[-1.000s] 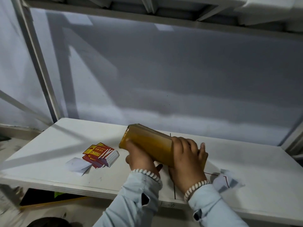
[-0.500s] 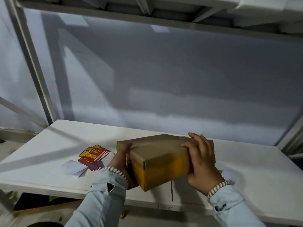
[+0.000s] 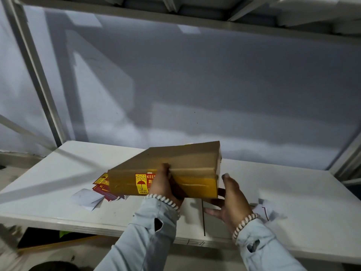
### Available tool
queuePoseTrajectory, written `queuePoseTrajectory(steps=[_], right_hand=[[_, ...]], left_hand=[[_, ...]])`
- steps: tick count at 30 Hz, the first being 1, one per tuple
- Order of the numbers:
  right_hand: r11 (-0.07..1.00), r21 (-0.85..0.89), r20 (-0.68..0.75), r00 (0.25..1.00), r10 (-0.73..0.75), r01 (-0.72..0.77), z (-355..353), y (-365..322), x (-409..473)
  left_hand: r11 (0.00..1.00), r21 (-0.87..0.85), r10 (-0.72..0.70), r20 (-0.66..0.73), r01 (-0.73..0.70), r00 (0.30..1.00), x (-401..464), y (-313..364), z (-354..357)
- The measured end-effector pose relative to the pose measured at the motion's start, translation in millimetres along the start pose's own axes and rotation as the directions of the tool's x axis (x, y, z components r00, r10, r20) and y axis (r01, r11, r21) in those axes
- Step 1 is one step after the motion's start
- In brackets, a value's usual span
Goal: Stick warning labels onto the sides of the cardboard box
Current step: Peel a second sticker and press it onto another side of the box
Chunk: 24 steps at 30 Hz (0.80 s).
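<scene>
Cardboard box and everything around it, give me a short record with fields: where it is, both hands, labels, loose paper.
box: cardboard box lifted and tilted above the white table
left hand: left hand grips the near side of the box
right hand: right hand open by the box's right end, fingers underneath
label on box: yellow and red umbrella label on the near side
spare labels: stack of labels on the table, partly behind the box
paper: white scraps left, more right

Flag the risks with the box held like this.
1. The cardboard box is tilted off the table, gripped mainly by the left hand; the right hand is open under its corner, so it may slip.
2. The left hand partly covers the warning label and could scuff it.
3. The box overhangs the label stack and could scatter it.
</scene>
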State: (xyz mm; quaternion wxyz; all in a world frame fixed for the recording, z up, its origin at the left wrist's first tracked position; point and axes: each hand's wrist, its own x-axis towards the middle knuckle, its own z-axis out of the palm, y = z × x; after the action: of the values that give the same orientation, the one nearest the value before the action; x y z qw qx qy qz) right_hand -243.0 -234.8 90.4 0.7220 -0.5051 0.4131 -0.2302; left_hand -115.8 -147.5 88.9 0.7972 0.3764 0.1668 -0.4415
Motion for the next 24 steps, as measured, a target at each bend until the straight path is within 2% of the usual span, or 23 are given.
queuePoseTrajectory(steps=[1, 3, 6, 9, 12, 19, 24], right_hand=[[0.995, 0.086, 0.037, 0.999, 0.038, -0.041, 2.4, 0.6, -1.1], [0.99, 0.12, 0.079, 0.994, 0.07, -0.079, 7.7, 3.4, -0.8], [0.985, 0.145, 0.011, 0.995, 0.098, -0.099, 11.5, 3.1, -0.7], [0.964, 0.243, -0.031, 0.993, 0.117, -0.106, 6.5, -1.7, -0.4], [0.959, 0.274, -0.057, 0.994, 0.094, -0.075, -2.2, -5.3, 1.6], [0.973, 0.229, -0.175, 0.983, 0.06, -0.019, -28.4, -4.7, 13.5], [0.974, 0.228, -0.242, 0.968, 0.067, -0.01, -40.5, -1.1, 23.5]], left_hand=[[0.999, 0.022, 0.048, -0.025, -0.048, 0.999, 4.4, -2.6, -0.4], [0.995, 0.066, 0.09, -0.144, -0.081, 0.985, 29.8, -12.3, -5.8], [0.988, 0.098, 0.146, -0.288, -0.122, 0.947, 2.9, -17.0, 6.1], [0.979, 0.032, 0.202, -0.27, -0.201, 0.942, -12.5, -21.3, 13.0], [0.987, -0.019, 0.153, -0.143, -0.157, 0.978, -13.7, -15.9, 9.5], [0.976, -0.06, 0.191, -0.225, -0.21, 0.955, -2.6, 28.6, -24.3], [0.995, 0.037, 0.096, -0.201, -0.091, 0.975, -0.5, 40.2, -37.7]])
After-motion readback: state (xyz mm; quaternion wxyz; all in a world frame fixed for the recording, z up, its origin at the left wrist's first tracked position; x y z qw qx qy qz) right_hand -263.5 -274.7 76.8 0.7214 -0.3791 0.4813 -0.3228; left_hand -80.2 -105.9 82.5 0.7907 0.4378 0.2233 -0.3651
